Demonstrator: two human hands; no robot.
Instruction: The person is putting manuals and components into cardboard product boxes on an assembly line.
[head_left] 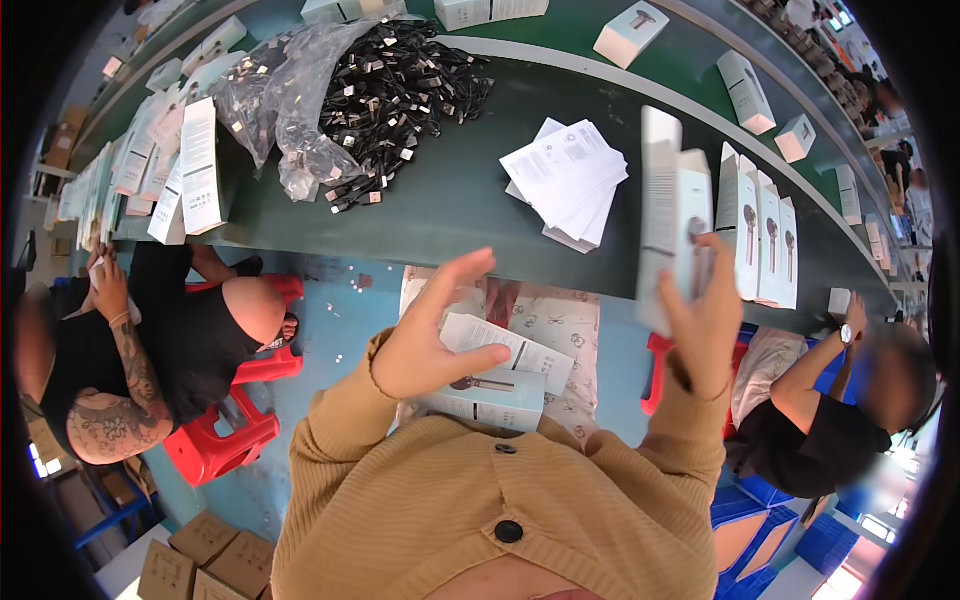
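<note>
My left hand (430, 335) is raised near my lap with thumb and fingers spread, holding nothing. Just below it, white product boxes (490, 400) rest on my lap, the upper one printed with a dark handheld device. My right hand (705, 325) is at the table's front edge, its thumb and fingers around the lower part of an upright white box (660, 210). This box is smeared by motion, and my fingers partly cover it. Right beside it stands a row of similar white boxes (768, 235). A loose stack of printed white leaflets (570, 180) lies left of the held box.
A heap of black cables (400, 95) spills from a clear plastic bag (300, 110) on the dark green table (450, 225). More white boxes (200, 165) stand at the left. Co-workers sit on both sides, with red stools (225, 435) nearby. Boxes also stand on the raised far strip.
</note>
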